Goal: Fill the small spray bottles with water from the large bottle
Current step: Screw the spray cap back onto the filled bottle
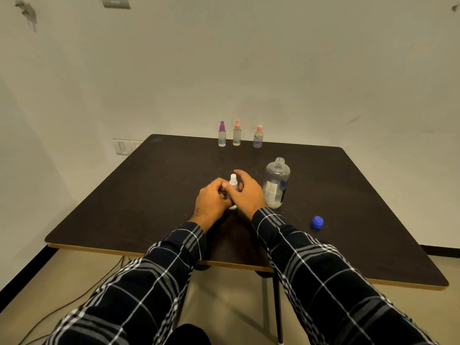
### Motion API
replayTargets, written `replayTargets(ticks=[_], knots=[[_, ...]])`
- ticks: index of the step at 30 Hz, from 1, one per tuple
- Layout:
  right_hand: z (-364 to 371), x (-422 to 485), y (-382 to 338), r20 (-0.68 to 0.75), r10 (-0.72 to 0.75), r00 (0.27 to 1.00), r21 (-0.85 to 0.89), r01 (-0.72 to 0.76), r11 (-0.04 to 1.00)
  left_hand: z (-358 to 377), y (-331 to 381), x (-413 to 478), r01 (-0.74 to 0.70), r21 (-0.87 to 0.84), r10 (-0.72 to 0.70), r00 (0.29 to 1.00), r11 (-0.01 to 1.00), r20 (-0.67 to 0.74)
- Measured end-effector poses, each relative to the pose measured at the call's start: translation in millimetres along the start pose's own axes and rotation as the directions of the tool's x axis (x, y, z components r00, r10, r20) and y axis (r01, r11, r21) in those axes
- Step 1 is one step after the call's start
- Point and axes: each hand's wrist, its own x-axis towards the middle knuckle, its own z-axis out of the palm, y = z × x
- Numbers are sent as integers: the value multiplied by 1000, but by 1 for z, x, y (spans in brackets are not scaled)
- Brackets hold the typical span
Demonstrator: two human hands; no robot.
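Observation:
A small spray bottle with a white cap (pixel 233 181) stands mid-table between my two hands. My left hand (pixel 213 199) curls round its body from the left. My right hand (pixel 245 190) wraps it from the right, fingers arched over the cap; most of the bottle is hidden. Just to the right stands the large clear bottle (pixel 275 183), uncapped, with water low inside. Its blue cap (pixel 317 222) lies on the table at the right. Three small spray bottles stand in a row at the far edge: purple-capped (pixel 222 134), pink-capped (pixel 237 133) and another pink-capped (pixel 258 137).
The dark table (pixel 149 195) has a pale wooden edge and stands against a white wall. Cables run over the floor at the lower left. A wall socket sits behind the table's far left corner.

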Motion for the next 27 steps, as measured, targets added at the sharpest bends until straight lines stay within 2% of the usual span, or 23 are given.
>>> replayTargets(ticks=[3, 13, 17, 19, 22, 24, 27], knots=[[-6, -1, 6, 48, -77, 996, -4, 77, 997, 1, -1, 1, -13, -40, 14, 1000, 999, 10], [-4, 3, -8, -56, 105, 993, -135, -111, 985, 1, -3, 2, -21, 11, 21, 999, 1000, 24], [-4, -16, -6, -117, 75, 990, -178, -95, 979, 1, 0, -1, -29, -11, 29, 999, 1000, 17], [-9, -35, 2, -284, 126, 951, -161, -177, 971, 2, 0, -2, -41, -18, 41, 999, 999, -5], [-21, -57, 19, -527, 325, 785, -13, -390, 921, 3, -1, -2, -51, -5, 51, 998, 999, -23], [-30, -60, 31, -549, 414, 726, 83, -446, 891, 3, 0, -2, -52, 23, 52, 998, 998, -17], [-38, -49, 39, -436, 448, 781, 60, -471, 880, 0, 2, 2, -53, 65, 52, 999, 997, 6]])
